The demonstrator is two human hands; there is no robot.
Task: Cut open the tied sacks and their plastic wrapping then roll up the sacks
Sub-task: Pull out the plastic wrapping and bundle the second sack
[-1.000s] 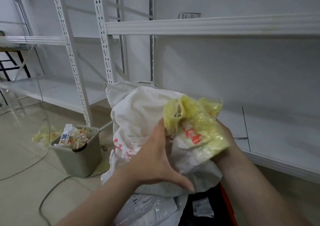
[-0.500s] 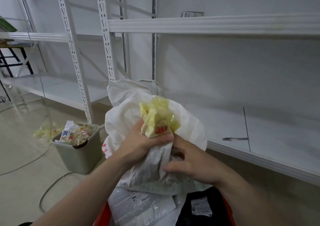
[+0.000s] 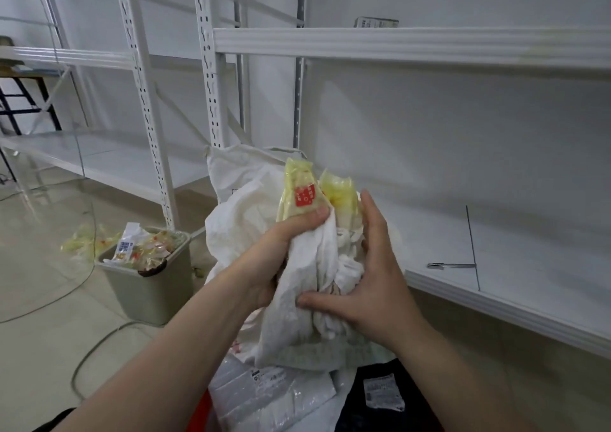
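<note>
my left hand (image 3: 264,263) fisted round the bunched white sack (image 3: 297,316), thumb clamping yellow plastic wrapping (image 3: 301,193) at its top, my right hand (image 3: 373,279) wrapped round the sack's other side, thumb pressed in, bundle held before the lower shelf's (image 3: 496,302) front edge, full bin (image 3: 155,286) on the floor beyond, left

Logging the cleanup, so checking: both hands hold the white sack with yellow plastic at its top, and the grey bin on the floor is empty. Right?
No: the head view shows the grey bin heaped with wrappers, not empty. The rest stands: left hand and right hand hold the white sack, yellow plastic at its top.
</note>
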